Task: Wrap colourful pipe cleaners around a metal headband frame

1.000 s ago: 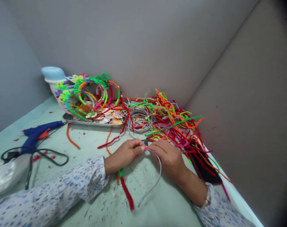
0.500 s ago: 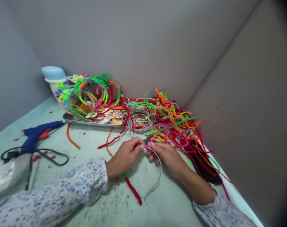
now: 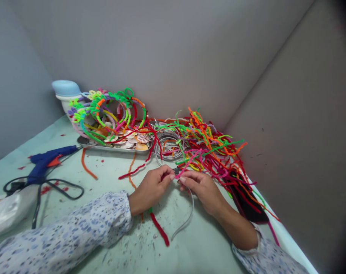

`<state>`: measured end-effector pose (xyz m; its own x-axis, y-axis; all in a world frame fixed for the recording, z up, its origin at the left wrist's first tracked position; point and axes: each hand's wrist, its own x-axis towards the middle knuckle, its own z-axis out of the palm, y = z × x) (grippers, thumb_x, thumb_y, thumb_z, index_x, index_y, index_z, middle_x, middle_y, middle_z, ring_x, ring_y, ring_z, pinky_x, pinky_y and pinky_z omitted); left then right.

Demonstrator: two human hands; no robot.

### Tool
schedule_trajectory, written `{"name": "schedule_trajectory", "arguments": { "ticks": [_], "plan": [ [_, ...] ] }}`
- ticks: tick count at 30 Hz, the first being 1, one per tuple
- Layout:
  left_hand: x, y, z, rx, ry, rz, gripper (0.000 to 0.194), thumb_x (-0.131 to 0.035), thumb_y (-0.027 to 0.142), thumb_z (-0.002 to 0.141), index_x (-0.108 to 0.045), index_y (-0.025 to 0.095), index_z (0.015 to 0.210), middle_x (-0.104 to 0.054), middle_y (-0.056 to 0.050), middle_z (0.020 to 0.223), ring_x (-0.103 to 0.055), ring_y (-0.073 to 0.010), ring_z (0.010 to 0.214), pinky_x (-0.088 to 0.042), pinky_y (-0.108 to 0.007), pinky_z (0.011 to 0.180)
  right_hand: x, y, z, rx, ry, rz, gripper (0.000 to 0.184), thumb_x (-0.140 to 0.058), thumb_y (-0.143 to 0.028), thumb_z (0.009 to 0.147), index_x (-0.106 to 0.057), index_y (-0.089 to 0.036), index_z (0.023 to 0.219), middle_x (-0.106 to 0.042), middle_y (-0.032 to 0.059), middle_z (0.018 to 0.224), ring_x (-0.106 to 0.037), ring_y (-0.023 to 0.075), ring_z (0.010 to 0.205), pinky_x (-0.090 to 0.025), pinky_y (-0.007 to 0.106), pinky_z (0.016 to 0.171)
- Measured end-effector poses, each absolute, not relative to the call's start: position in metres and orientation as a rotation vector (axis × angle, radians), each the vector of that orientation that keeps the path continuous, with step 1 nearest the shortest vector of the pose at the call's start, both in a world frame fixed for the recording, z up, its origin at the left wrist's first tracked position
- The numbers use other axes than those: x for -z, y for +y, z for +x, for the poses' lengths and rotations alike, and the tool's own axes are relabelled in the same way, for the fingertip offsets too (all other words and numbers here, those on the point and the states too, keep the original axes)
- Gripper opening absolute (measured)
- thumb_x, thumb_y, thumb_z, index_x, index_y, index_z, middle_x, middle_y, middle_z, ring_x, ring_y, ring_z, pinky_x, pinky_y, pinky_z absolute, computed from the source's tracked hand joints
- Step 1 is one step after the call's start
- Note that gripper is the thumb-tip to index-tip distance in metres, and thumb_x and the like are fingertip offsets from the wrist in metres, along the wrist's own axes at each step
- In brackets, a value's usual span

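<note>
In the head view, my left hand (image 3: 156, 187) pinches a pink pipe cleaner (image 3: 187, 164) at the end of a grey wire (image 3: 192, 207). My right hand (image 3: 200, 187) is close beside it, thumb and fingers closed on the same pink piece and the wire. From between the hands the wire curves down toward me, its free end above the table. The pink strand slants up to the right. What lies inside the fingertips is partly hidden. A red pipe cleaner (image 3: 160, 229) with a green end lies under my left wrist.
Coiled wire (image 3: 169, 145) and a heap of pipe cleaners (image 3: 209, 140) lie beyond my hands. A metal tray (image 3: 115, 149) holds shells, with colourful headbands (image 3: 110, 114) above. A blue glue gun (image 3: 43, 163) lies left, near a white cup (image 3: 68, 102). A dark phone-like slab (image 3: 251, 205) lies right.
The pink strand now stands out longer, up and to the right. My right fingers have shifted slightly around the wire, and its hanging curve has swung a little left.
</note>
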<state>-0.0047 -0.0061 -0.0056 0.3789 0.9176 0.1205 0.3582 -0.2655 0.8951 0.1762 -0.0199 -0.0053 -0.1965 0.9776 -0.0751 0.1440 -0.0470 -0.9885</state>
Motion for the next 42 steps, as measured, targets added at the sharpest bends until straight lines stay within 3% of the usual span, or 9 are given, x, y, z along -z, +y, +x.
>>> {"name": "schedule_trajectory", "arguments": {
  "ticks": [8, 13, 28, 42],
  "plan": [
    [0.007, -0.006, -0.004, -0.841, 1.130, 1.798, 0.019, -0.042, 0.028, 0.087, -0.057, 0.017, 0.082, -0.053, 0.002, 0.067, -0.046, -0.0141, 0.064, -0.034, -0.023, 0.058, 0.000, -0.022, 0.170, -1.169, -1.500, -1.350, 0.012, -0.062, -0.027, 0.076, -0.070, -0.017, 0.077, -0.065, -0.0003, 0.062, -0.058, 0.0138, 0.058, -0.045, 0.024, 0.055],
    [0.010, -0.006, -0.005, -0.822, 1.139, 1.794, 0.019, -0.043, 0.029, 0.087, -0.057, 0.018, 0.082, -0.053, 0.002, 0.068, -0.047, -0.0142, 0.065, -0.034, -0.023, 0.057, 0.006, -0.023, 0.169, -1.057, -1.569, -1.334, 0.012, -0.062, -0.027, 0.078, -0.069, -0.018, 0.080, -0.067, 0.0013, 0.069, -0.060, 0.0150, 0.063, -0.047, 0.025, 0.058],
    [0.014, -0.007, -0.005, -0.799, 1.163, 1.786, 0.019, -0.044, 0.029, 0.086, -0.056, 0.018, 0.077, -0.053, 0.002, 0.066, -0.046, -0.0142, 0.063, -0.034, -0.023, 0.057, 0.008, -0.029, 0.171, -0.330, -2.070, -1.193, 0.018, -0.054, -0.009, 0.080, -0.067, -0.020, 0.085, -0.064, 0.0036, 0.075, -0.059, 0.0171, 0.070, -0.046, 0.028, 0.065],
    [0.020, -0.001, -0.005, -0.788, 1.147, 1.737, 0.016, -0.046, 0.028, 0.084, -0.056, 0.017, 0.077, -0.050, 0.003, 0.064, -0.044, -0.0132, 0.062, -0.032, -0.022, 0.056, 0.015, -0.030, 0.168, -0.198, -2.058, -1.250, 0.012, -0.053, -0.014, 0.084, -0.063, -0.018, 0.087, -0.063, 0.0049, 0.077, -0.059, 0.0177, 0.073, -0.045, 0.028, 0.065]
  ]
}}
